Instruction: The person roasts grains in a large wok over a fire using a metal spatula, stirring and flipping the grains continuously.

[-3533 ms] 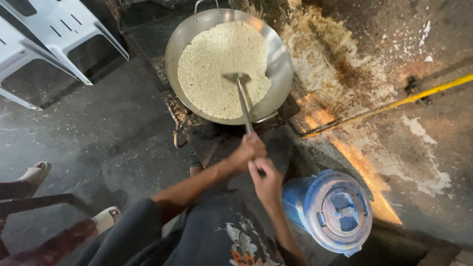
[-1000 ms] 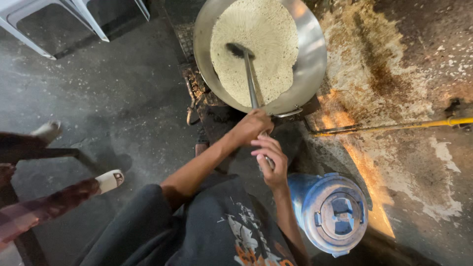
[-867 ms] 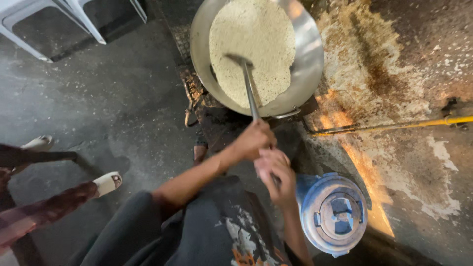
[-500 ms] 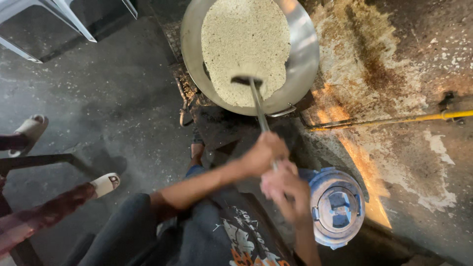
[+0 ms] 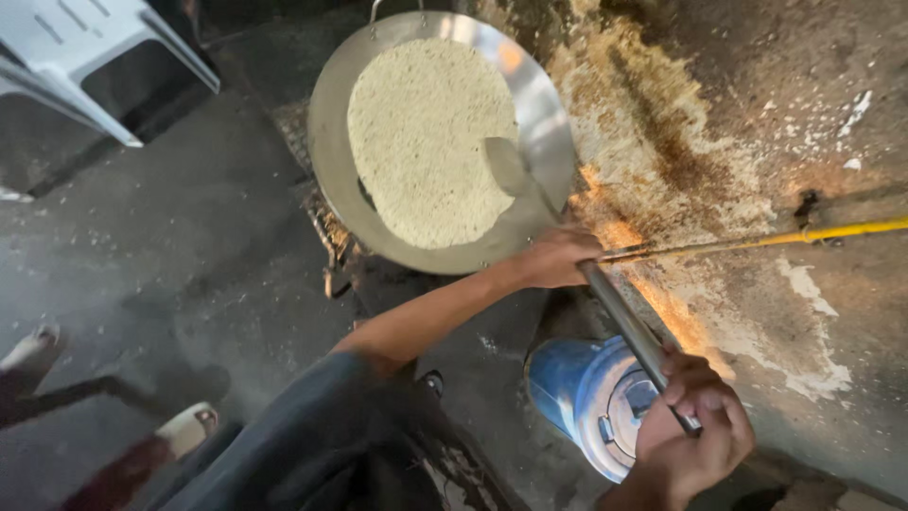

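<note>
One wide metal wok of pale grain sits on a low burner, and one long-handled spatula rests its blade at the wok's right rim. The left hand wraps the handle just below the wok; the right hand clasps its far end. One blue lidded drum stands below the wok, one white plastic chair to its left.

You've got a silvery wok with pale beige grain, a grey steel spatula, a blue jug, a yellow pipe, a white chair, and rust-orange stains streaking the dark floor.
</note>
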